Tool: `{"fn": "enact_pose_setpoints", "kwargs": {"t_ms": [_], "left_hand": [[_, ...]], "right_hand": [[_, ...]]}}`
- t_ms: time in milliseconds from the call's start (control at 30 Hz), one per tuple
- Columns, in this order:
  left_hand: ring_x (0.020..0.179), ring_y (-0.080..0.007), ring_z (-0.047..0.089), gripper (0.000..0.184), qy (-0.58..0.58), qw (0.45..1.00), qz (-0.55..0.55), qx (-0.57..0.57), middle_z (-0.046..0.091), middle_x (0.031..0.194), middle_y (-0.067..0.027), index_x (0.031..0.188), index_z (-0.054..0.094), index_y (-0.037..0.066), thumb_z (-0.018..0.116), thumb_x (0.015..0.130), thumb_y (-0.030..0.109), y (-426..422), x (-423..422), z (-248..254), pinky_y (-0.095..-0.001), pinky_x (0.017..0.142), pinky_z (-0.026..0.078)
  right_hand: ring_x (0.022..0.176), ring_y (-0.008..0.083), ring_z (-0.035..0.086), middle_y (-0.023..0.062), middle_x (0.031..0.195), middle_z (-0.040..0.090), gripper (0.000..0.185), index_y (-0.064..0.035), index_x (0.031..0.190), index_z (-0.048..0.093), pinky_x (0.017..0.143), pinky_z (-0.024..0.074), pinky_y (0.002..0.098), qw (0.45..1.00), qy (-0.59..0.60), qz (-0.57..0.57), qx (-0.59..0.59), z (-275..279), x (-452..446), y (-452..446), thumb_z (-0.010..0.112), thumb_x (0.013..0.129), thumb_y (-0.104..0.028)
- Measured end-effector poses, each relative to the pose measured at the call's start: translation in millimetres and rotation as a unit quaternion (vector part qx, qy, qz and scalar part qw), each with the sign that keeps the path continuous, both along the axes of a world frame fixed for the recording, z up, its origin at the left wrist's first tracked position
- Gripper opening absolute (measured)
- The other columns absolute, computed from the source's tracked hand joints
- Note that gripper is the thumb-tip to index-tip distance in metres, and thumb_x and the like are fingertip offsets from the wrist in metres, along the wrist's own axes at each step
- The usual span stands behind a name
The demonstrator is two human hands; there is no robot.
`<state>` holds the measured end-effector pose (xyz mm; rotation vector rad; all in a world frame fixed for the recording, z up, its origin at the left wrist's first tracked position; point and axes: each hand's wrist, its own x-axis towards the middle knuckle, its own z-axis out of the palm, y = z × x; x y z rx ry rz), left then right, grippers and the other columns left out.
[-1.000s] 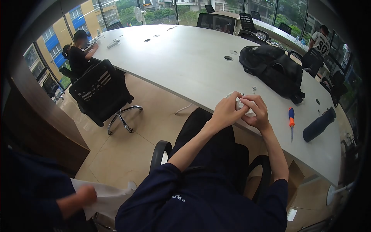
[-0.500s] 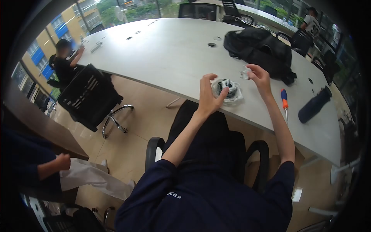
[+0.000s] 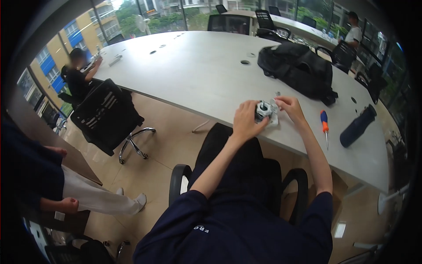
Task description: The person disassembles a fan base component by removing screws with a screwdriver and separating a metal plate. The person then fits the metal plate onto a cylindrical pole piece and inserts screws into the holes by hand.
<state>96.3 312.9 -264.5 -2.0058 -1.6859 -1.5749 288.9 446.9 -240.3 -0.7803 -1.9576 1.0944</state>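
A small, round, grey-white mechanical part with a dark middle [image 3: 263, 110] is at the near edge of the white table. My left hand [image 3: 247, 121] curls around its left side, thumb along the front. Crinkled clear plastic wrapping [image 3: 274, 118] shows beside and under the part. On the right, my right hand [image 3: 290, 108] pinches the edge of this plastic between thumb and fingertips. Just beyond my fingers lies a small crumpled-looking bit [image 3: 277, 93], too small to name.
An orange and blue screwdriver [image 3: 325, 125] and a dark bottle [image 3: 358, 126] lie to the right on the table [image 3: 184, 75]. Behind my hands rests a black backpack [image 3: 299, 70]. One person stands at my left; another sits at the table's far left beyond a black chair [image 3: 105, 116].
My right hand has come down and left to the plastic beside the part. My left hand has closed further round the part. The standing person at left has lowered an arm.
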Motion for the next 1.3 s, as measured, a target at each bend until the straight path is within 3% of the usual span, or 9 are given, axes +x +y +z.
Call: {"fn": "enact_pose_setpoints", "kwargs": {"t_ms": [167, 467, 567, 833, 1300], "left_hand": [[0.11, -0.0344, 0.057, 0.053, -0.007, 1.0, 0.012, 0.007, 0.06, 0.114, -0.0145, 0.118, 0.059, 0.004, 0.073, 0.074, 0.03, 1, -1, -2, -0.0455, 0.09, 0.047], [0.109, -0.0359, 0.057, 0.053, -0.005, 1.0, 0.018, -0.003, 0.059, 0.114, -0.0146, 0.119, 0.057, 0.004, 0.073, 0.075, 0.027, -1, 3, -2, -0.0461, 0.091, 0.048], [0.11, -0.037, 0.056, 0.056, -0.003, 1.0, 0.019, -0.001, 0.058, 0.115, -0.0163, 0.12, 0.055, 0.002, 0.074, 0.074, 0.028, -3, 0, -1, -0.0466, 0.092, 0.048], [0.113, -0.038, 0.054, 0.058, -0.025, 1.0, 0.011, 0.01, 0.056, 0.116, -0.0175, 0.122, 0.054, 0.003, 0.075, 0.073, 0.027, -5, -1, -4, -0.0467, 0.094, 0.046], [0.115, -0.0376, 0.054, 0.059, -0.03, 0.999, 0.012, 0.004, 0.055, 0.12, -0.0181, 0.124, 0.052, 0.002, 0.073, 0.074, 0.028, -7, 3, -7, -0.0475, 0.096, 0.047]], "right_hand": [[0.086, 0.0147, 0.066, 0.0079, 0.095, 0.074, 0.029, 0.0014, 0.104, 0.075, 0.079, 0.052, 0.0296, 0.997, -0.039, 0.0, 0.066, 8, -7, -15, 0.069, 0.089, -0.022], [0.09, 0.0177, 0.067, 0.0101, 0.098, 0.072, 0.032, 0.0019, 0.108, 0.072, 0.081, 0.0528, 0.0316, 0.994, -0.071, 0.013, 0.081, 11, -6, -18, 0.069, 0.088, -0.023], [0.09, 0.0174, 0.067, 0.0104, 0.098, 0.071, 0.032, 0.0028, 0.109, 0.071, 0.08, 0.0526, 0.0309, 0.998, -0.053, 0.026, 0.026, 3, -5, -14, 0.068, 0.088, -0.021], [0.078, 0.0131, 0.064, 0.0072, 0.09, 0.068, 0.03, 0.0006, 0.111, 0.065, 0.066, 0.0498, 0.0265, 0.998, -0.014, 0.061, 0.03, -11, -6, -1, 0.067, 0.09, -0.02], [0.079, 0.0127, 0.064, 0.0073, 0.088, 0.068, 0.029, 0.0027, 0.108, 0.065, 0.07, 0.0494, 0.027, 0.997, -0.024, 0.036, 0.063, -8, -7, -7, 0.066, 0.086, -0.016]]}}
